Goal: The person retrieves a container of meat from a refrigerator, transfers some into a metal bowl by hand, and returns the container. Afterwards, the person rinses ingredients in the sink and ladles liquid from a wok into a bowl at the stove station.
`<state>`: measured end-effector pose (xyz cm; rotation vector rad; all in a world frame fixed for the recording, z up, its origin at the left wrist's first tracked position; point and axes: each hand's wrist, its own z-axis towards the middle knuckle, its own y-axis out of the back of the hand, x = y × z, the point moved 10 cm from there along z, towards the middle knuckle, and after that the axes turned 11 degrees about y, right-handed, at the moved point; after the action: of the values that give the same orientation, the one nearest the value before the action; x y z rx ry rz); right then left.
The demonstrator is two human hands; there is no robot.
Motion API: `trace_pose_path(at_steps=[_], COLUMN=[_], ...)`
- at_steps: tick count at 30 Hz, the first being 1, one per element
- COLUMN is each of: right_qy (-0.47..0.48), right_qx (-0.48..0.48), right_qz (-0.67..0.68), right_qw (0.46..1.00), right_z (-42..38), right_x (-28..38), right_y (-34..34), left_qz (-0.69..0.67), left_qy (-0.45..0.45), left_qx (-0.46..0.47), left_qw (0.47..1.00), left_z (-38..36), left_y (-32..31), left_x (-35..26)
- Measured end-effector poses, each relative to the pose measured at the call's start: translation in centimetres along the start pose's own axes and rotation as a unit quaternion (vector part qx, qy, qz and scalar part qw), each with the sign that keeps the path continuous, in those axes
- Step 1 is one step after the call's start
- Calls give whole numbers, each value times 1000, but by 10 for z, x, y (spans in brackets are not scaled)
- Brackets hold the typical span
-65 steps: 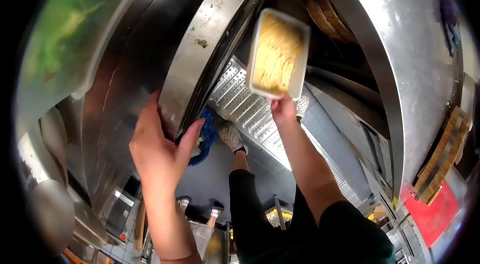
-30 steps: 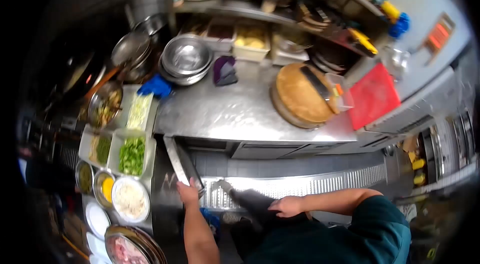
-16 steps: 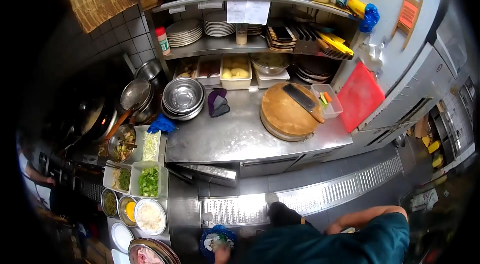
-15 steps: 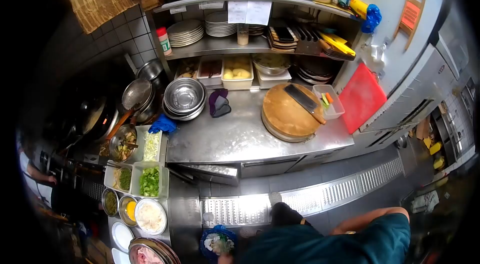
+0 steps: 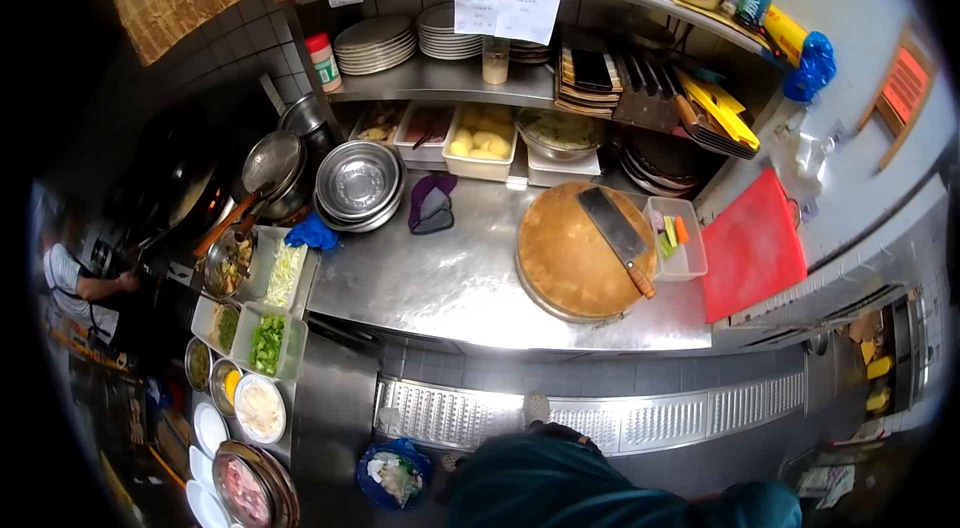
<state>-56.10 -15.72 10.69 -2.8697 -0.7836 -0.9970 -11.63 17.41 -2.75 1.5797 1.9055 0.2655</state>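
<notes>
Neither of my hands shows; only my teal shirt and a foot appear at the bottom edge. Left of my body, a bin with a blue liner stands on the floor, holding pale and clear waste. In front of me on the steel counter lies a round wooden chopping board. A cleaver rests across its right side, its wooden handle pointing toward me. Beside the board, a clear plastic tub contains cut orange, green and pale pieces. A purple and grey cloth item sits farther left.
Steel bowls, tubs of chopped greens and a bowl of meat line the left side. A red board leans at right. Shelves above hold plates and knives. Another person stands far left. Grating crosses the floor.
My view has shifted, and the counter appears larger. The hand that was over the bin and my bent right arm have gone out of sight. The person at far left shows more.
</notes>
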Motion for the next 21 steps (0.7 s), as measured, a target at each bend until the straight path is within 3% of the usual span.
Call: trace_pose_path(at_steps=[9, 21], right_qy=[21, 36], right_qx=[-3, 0], right_qz=[31, 49], right_qw=[999, 998], right_z=[-23, -22], right_x=[-39, -43], right_y=[63, 89], left_qz=[-6, -2], left_qy=[8, 57], left_qx=[16, 17], left_qw=[1000, 998], left_z=[-33, -56], left_y=[-59, -57], left_x=[-65, -46])
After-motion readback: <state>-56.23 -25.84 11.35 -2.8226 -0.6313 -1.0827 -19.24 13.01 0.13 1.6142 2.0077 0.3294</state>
